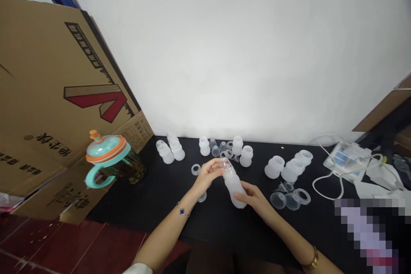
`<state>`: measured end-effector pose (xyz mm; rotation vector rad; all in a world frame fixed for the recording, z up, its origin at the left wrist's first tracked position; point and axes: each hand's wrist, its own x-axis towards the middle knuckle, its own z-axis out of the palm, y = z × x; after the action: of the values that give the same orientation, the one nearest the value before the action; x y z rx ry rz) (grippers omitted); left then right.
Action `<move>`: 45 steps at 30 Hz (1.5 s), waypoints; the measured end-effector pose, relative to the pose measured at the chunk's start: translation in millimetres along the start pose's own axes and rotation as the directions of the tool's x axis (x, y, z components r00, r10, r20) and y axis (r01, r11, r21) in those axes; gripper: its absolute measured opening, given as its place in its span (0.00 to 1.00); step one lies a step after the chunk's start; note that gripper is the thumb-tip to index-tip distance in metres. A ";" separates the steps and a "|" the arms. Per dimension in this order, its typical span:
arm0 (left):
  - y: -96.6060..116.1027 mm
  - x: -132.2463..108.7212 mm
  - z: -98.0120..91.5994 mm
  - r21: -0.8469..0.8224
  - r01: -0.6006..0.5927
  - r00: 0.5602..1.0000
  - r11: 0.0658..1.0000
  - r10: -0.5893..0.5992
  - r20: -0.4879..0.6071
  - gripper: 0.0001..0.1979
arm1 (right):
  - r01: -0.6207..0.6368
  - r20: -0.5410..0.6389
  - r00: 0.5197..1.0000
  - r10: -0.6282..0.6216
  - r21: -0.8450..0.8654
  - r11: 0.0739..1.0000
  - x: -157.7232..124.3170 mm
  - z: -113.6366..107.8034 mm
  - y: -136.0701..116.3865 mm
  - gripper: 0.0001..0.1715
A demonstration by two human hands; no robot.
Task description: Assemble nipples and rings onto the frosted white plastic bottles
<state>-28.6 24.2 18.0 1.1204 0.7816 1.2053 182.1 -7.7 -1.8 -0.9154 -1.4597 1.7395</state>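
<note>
A frosted white baby bottle [233, 185] is held tilted over the black table [167, 197]. My right hand [253, 197] is wrapped round its lower body. My left hand [208, 173] pinches the clear nipple and ring part [225, 164] at the bottle's neck. Under my left hand lies a small clear cap [202, 197]. A white ring [195, 169] lies just left of that hand.
Several more frosted bottles [175, 150] stand or lie along the wall, and others [274, 167] sit to the right. Clear caps and rings [290, 199] lie near my right arm. A jug with a teal handle [111, 158] stands left, before cardboard boxes [48, 107]. A white device with cables [348, 158] is far right.
</note>
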 end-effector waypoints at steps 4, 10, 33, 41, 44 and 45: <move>3.4 -2.3 2.6 0.023 0.000 1.000 1.000 0.000 0.018 0.22 | 0.049 -0.017 0.999 -0.048 0.012 0.999 -0.6 0.5 1.4 0.22; 5.1 -10.2 4.7 0.138 -0.120 0.992 0.983 0.114 0.054 0.34 | -0.017 -0.031 0.999 0.018 0.018 1.000 -0.4 1.3 -0.4 0.27; 9.6 -15.2 -0.4 0.642 -0.344 0.932 0.685 0.331 0.146 0.35 | -0.132 -0.045 0.989 0.140 0.150 0.980 -4.3 -2.7 -5.9 0.31; 2.3 -15.0 2.1 0.615 -0.297 0.945 0.730 0.319 0.078 0.36 | -0.124 -0.060 0.990 0.131 0.101 0.987 -3.7 -4.8 -2.2 0.30; -0.4 -15.7 1.3 0.668 -0.321 0.932 0.671 0.351 0.095 0.38 | -0.122 -0.059 0.990 0.127 0.092 0.988 -3.2 -5.8 1.5 0.29; -1.2 -15.8 1.2 0.684 -0.327 0.928 0.652 0.358 0.103 0.38 | -0.119 -0.061 0.990 0.124 0.090 0.989 -3.0 -5.8 2.1 0.29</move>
<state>-30.7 8.6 15.8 1.9471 1.1410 1.2780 188.5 -7.7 -4.3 -1.0252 -1.3002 1.8272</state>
